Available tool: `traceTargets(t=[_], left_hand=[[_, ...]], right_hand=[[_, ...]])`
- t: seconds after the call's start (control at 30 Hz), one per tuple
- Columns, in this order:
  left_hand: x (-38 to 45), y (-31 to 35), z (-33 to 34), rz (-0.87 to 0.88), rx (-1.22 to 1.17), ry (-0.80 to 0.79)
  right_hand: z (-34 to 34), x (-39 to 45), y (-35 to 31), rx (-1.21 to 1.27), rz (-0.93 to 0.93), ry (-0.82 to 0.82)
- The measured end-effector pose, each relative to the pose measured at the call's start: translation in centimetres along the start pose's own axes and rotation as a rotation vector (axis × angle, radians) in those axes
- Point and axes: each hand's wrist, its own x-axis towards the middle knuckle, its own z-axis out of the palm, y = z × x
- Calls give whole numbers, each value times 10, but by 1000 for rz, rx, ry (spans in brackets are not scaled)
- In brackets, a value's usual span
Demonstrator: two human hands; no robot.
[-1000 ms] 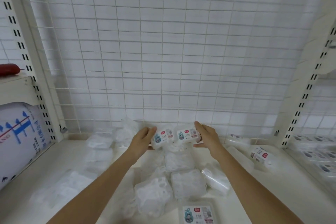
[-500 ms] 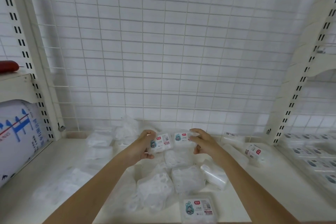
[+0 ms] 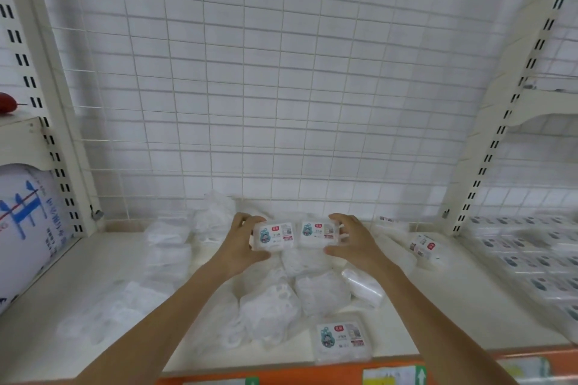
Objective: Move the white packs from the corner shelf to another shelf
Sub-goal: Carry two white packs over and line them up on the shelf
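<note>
Clear plastic is most of what lies here: two labelled white packs held side by side above the corner shelf, at about twelve o'clock from the pile below them. The left hand curls round the left pack, fingers over its far top edge and thumb under the near edge. The right hand does the same on the right pack. The packs' inner ends meet or nearly meet; I cannot tell which. Both appear lifted clear of the shelf.

More stock waits beneath. Loose white bagged packs lie heaped at six o'clock of the hands. A third labelled pack lies flat near the front edge, at five o'clock. Another labelled pack sits at three o'clock, near the slotted upright. Beyond that upright, the neighbouring shelf already carries rows of similar packs and is probably the destination.

The risks, as I judge them: smooth hard cases held only by their edges could slip if the grip loosens during the swing to three o'clock. The right pack could also clip the upright on the way across. The pack at five o'clock sits close enough to the edge that a brushing forearm might knock it off.
</note>
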Motion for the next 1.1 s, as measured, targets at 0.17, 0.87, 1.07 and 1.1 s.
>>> traceTargets(t=[0.17, 0.87, 1.07, 1.1], left_hand=[[-1, 1, -2, 144, 47, 36], [-107, 176, 182, 407, -248, -170], [-164, 240, 279, 446, -252, -298], [-172, 249, 293, 439, -242, -325]], right_hand=[[-3, -18, -6, -154, -53, 88], [-195, -336, 91, -392, 129, 453], [-246, -461, 132, -373, 275, 504], [-253, -480, 138, -382, 299, 523]])
